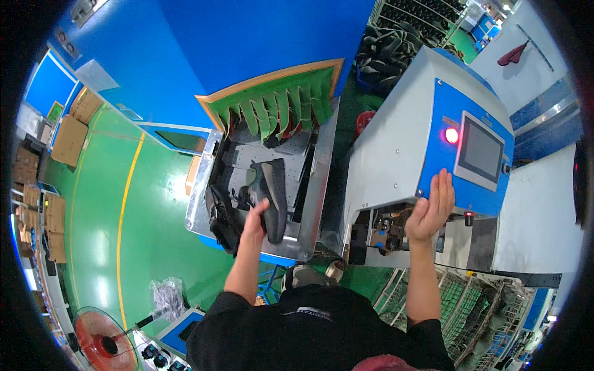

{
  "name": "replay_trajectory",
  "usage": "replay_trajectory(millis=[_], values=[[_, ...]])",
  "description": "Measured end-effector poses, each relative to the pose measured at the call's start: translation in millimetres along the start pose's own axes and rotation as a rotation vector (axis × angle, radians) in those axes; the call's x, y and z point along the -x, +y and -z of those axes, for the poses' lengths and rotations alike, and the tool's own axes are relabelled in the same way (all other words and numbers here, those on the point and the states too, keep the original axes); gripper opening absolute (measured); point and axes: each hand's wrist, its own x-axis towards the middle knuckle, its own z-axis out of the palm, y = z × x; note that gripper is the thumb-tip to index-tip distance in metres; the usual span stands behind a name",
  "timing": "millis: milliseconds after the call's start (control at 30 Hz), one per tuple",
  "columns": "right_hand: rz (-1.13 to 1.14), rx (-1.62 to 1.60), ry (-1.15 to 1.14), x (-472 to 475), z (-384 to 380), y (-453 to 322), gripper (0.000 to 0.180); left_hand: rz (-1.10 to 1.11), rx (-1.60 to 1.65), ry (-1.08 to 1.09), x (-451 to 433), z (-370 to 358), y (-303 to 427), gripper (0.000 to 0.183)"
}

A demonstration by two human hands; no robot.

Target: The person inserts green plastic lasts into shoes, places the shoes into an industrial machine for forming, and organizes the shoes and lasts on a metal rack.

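Note:
My left hand (255, 221) grips a dark grey shoe (274, 199) by its side, thumb uppermost; the other fingers are hidden. That shoe is over the perforated metal bed (239, 155) at the mouth of a blue machine. Just left of it, another dark shoe (222, 222) rests along the bed's metal edge. My right hand (431, 206) holds nothing. Its straight fingers lie against the lower corner of a blue control panel (448, 183), left of a dark touchscreen (481, 148). A red lamp (451, 135) glows above the fingertips.
Green strip curtains (278, 109) hang across the machine opening. Below the control panel is an open recess with a mechanism (387, 234). Wire racks (459, 301) stand at lower right. A red-bladed fan (104, 341) is at lower left. Shoes (383, 51) are piled behind the control cabinet.

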Motion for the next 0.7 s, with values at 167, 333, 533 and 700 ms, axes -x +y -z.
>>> replay_trajectory(millis=[167,333,533,700], values=[[-0.202,-0.738,-0.140,75.6,29.1,-50.1,0.088,-0.075,-0.078,-0.390,148.9,-76.7,-20.1,0.085],[-0.761,-1.694,-0.445,96.3,39.4,-65.6,0.097,-0.495,-0.472,-0.689,205.6,-124.1,-76.2,0.103],[-0.796,-1.744,-0.452,180.8,58.0,25.6,0.027,-0.006,-0.128,-0.417,264.5,-179.3,-100.3,0.035],[-1.143,-2.493,-0.333,218.5,95.2,23.2,0.056,0.127,-0.078,-0.316,278.9,-202.6,-118.3,0.043]])
